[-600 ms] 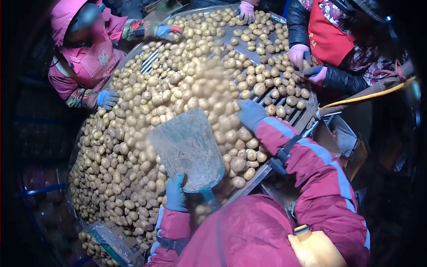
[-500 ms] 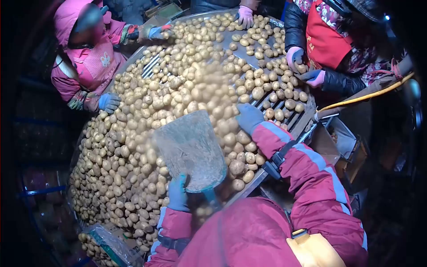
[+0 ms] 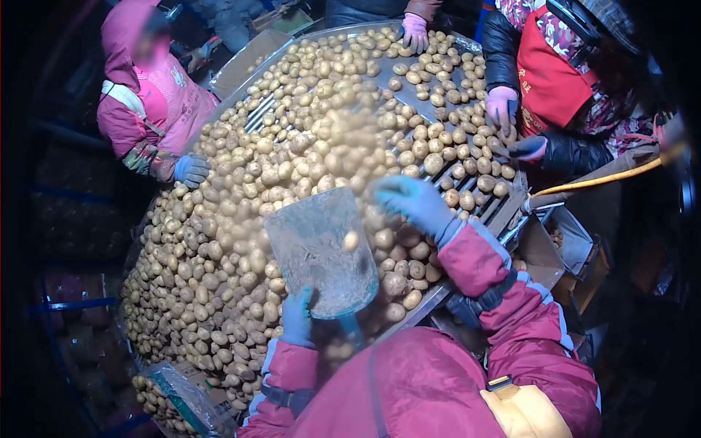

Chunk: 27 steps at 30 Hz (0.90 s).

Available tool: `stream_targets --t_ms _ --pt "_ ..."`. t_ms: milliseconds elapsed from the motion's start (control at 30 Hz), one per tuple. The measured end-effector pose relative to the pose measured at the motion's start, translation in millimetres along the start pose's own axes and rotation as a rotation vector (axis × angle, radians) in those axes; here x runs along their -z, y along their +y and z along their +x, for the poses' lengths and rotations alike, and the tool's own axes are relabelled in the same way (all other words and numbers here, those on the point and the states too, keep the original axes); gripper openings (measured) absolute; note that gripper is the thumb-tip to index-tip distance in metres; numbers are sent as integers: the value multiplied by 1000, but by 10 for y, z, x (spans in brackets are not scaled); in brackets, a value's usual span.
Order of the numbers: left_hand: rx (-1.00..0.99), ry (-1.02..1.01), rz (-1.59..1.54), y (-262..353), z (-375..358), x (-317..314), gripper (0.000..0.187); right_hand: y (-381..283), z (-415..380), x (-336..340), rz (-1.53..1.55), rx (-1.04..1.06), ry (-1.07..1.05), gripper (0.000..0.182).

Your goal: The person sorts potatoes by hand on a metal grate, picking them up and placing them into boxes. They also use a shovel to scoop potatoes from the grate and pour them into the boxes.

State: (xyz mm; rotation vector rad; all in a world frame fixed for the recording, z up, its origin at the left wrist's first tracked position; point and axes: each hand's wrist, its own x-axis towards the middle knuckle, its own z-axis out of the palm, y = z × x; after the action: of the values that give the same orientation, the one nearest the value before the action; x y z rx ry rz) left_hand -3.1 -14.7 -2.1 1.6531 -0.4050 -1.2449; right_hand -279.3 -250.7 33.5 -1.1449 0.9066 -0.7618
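Note:
A worn grey-and-teal shovel lies over the potato heap in front of me, its teal handle pointing toward my body. My left hand, in a grey-blue glove, grips the blade's lower left edge. One pale potato shows against the right part of the blade. To the right of the blade, my gloved right hand is raised over the potatoes, fingers reaching left with nothing visible in them. Loose potatoes surround the shovel on the left and far sides.
Potatoes cover a large metal sorting table with roller bars. Co-workers stand at the left, far side and right, their gloved hands on or over potatoes. Cardboard boxes and a yellow hose are at right; a wrapped box is lower left.
My right hand has lifted off the potatoes and moved slightly up. A potato now shows over the blade. The left co-worker has drawn one hand back from the heap.

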Motion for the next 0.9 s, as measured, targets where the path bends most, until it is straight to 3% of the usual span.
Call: stream_targets --t_ms 67,100,167,267,367,400,500,533,633,733,833,900 --pt "-11 24 -44 106 -57 -17 43 3 234 161 -64 -55 166 32" --pt "-17 36 -64 189 -89 -24 41 273 481 349 -118 58 192 32" --pt "14 69 -22 298 -115 8 39 276 748 504 -507 141 229 31" --pt "28 119 -6 430 -133 -37 40 516 1214 510 -769 309 249 33" --pt "11 117 -48 518 -122 -111 40 676 1380 394 -1015 264 117 34" --pt "2 115 -44 514 -109 -121 40 978 1447 467 -1114 481 169 35" --pt "-2 110 -42 503 -66 -115 39 860 1253 735 -1197 616 251 36" --pt "14 107 -46 503 -64 -94 39 737 1184 873 -1328 555 166 37" --pt "8 95 -71 527 -43 -71 39 606 1044 1210 -1224 468 237 31" --pt "9 80 -87 542 18 -42 41 411 1021 1202 -979 230 307 28" --pt "14 94 -76 567 73 -108 44 564 1413 937 -1117 337 378 29" --pt "-14 112 -76 569 90 -165 42 628 1588 641 -1079 522 311 28"
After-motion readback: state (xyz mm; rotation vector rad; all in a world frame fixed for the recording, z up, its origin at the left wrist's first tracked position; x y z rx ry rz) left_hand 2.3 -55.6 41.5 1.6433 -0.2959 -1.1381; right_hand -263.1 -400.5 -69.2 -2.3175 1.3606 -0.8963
